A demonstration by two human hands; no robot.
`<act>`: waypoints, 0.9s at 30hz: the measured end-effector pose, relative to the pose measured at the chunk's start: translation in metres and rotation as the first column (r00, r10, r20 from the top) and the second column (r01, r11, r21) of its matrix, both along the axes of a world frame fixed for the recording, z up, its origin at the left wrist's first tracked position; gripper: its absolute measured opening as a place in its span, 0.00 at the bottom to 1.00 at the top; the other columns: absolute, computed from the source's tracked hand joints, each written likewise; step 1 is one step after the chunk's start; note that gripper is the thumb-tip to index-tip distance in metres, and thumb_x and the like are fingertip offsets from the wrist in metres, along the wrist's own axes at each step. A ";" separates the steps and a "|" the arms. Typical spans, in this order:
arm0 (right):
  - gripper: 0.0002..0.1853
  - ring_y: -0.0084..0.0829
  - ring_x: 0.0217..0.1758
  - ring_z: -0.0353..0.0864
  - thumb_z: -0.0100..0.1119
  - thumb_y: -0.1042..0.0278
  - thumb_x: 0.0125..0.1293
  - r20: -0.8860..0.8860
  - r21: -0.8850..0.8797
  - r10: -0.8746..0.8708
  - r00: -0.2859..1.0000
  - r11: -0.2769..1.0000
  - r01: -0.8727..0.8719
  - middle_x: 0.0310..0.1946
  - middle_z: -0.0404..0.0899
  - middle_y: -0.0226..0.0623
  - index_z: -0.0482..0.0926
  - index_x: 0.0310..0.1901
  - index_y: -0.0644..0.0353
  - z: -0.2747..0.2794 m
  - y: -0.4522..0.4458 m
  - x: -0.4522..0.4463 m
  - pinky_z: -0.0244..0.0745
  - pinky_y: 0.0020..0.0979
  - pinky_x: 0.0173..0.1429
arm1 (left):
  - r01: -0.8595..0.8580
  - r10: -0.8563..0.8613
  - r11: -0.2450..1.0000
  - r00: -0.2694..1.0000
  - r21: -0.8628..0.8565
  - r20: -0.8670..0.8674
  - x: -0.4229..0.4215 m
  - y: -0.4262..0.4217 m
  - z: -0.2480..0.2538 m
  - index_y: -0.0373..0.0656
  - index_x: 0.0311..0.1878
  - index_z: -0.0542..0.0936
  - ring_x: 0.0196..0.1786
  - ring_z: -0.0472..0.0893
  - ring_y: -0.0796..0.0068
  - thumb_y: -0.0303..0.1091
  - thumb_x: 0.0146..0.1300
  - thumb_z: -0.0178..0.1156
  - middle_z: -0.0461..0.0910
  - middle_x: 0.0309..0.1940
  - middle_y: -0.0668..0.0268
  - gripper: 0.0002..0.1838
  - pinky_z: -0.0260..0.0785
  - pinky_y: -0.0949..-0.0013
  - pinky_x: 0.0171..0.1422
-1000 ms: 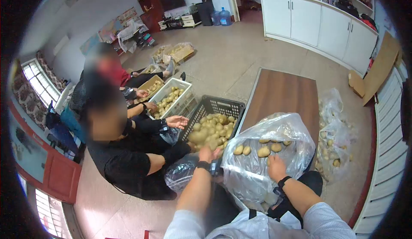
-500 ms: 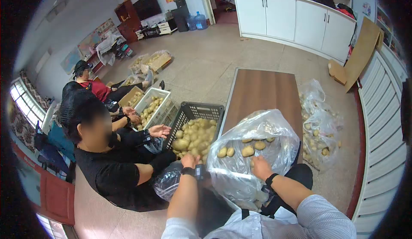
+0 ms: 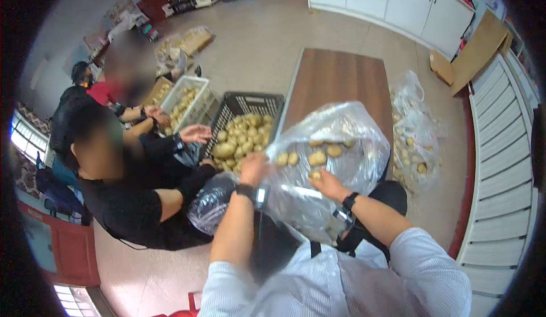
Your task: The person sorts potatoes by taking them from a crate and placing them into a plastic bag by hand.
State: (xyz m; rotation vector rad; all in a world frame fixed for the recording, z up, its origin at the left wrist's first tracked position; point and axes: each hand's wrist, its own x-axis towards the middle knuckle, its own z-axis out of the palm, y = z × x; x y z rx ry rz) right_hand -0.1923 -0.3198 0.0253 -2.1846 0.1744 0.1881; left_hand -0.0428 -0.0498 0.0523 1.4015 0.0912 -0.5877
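Observation:
A clear plastic bag (image 3: 364, 129) lies spread open on a brown wooden table (image 3: 341, 78), with several potatoes (image 3: 317, 157) inside its mouth. My right hand (image 3: 330, 185) is closed, pinching a small potato (image 3: 315, 175) at the fingertips, over the front of the bag. Between the bag's left edge and a black crate (image 3: 277, 112) full of potatoes is my left hand (image 3: 254, 169). Its fingers are curled and slightly blurred; what they hold, if anything, is hidden.
A co-worker in black (image 3: 125, 214) sits at the left, an open hand (image 3: 196, 134) beside the crate. Beyond stand a white crate (image 3: 196, 98) of potatoes and other people. Bagged potatoes (image 3: 418, 146) lie on the floor at right, near a white radiator-like panel (image 3: 500, 186).
My left hand has moved from over the black crate's near edge toward the bag's left edge. The right hand, with its potato, has shifted left across the bag. The whole view has tilted downward.

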 end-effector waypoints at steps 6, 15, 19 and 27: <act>0.24 0.43 0.43 0.80 0.57 0.49 0.64 -0.010 0.097 0.029 1.000 0.995 -0.028 0.39 0.81 0.49 0.76 0.48 0.65 0.054 0.018 -0.006 0.73 0.39 0.50 | -0.071 0.073 0.997 0.983 0.017 -0.166 -0.020 -0.015 0.054 0.40 0.52 0.69 0.37 0.78 0.64 0.39 0.68 0.53 0.73 0.41 0.62 0.16 0.75 0.60 0.38; 0.22 0.31 0.31 0.75 0.52 0.49 0.68 0.018 0.195 0.079 0.997 0.978 -0.081 0.30 0.77 0.39 0.77 0.41 0.65 0.090 0.046 0.027 0.69 0.33 0.37 | 0.093 -0.096 0.995 0.982 -0.024 -0.164 -0.024 -0.023 0.056 0.40 0.50 0.72 0.36 0.81 0.66 0.41 0.67 0.55 0.77 0.43 0.60 0.15 0.77 0.65 0.37; 0.20 0.38 0.25 0.74 0.46 0.52 0.72 0.438 0.084 0.175 0.882 0.969 -0.234 0.22 0.75 0.43 0.75 0.38 0.65 0.070 0.063 0.045 0.69 0.38 0.34 | 0.225 -0.232 0.973 0.954 -0.059 -0.189 -0.031 -0.027 0.062 0.42 0.50 0.75 0.44 0.79 0.66 0.42 0.65 0.56 0.77 0.44 0.62 0.16 0.76 0.65 0.40; 0.12 0.45 0.37 0.77 0.50 0.63 0.67 0.290 -0.111 0.193 0.937 0.980 -0.167 0.31 0.77 0.48 0.76 0.38 0.65 0.085 0.054 0.052 0.70 0.42 0.43 | 0.305 -0.300 0.952 0.927 -0.013 -0.223 -0.021 -0.021 0.062 0.46 0.46 0.75 0.24 0.78 0.77 0.48 0.66 0.57 0.77 0.29 0.69 0.16 0.70 0.76 0.21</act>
